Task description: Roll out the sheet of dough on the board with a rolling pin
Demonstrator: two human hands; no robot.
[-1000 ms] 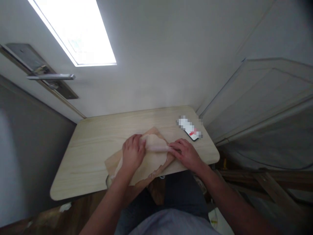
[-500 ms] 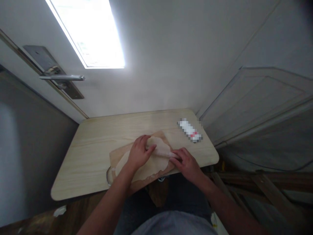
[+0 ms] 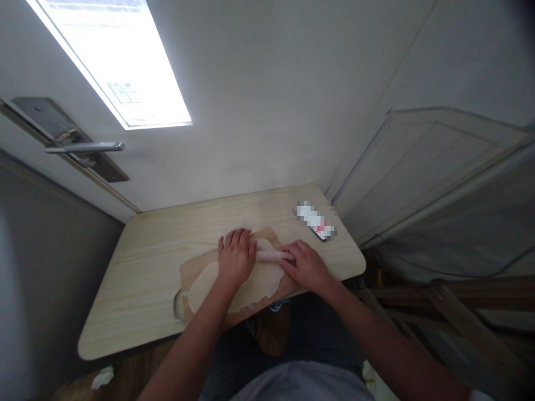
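Note:
A flattened sheet of pale dough [image 3: 263, 281] lies on a wooden cutting board [image 3: 192, 270] with a metal handle at its left end. Across the dough's far part runs a thin, floury rolling pin [image 3: 270, 255]. My left hand [image 3: 236, 259] rests palm down over the pin's left part, fingers bent forward over it and hiding that end. At the other end, my right hand [image 3: 307, 264] grips the pin between thumb and fingers.
The board lies on a light wood table [image 3: 134, 278] against a white door with a metal handle [image 3: 83, 147]. A blurred-out white and red object [image 3: 313, 220] is at the table's right. A crumpled white scrap [image 3: 102, 377] lies on the floor.
The view has shifted slightly. My left hand has turned more upright, its thumb now drawn in beside the fingers. Both hands remain at the rolling pin, which lies more level in view.

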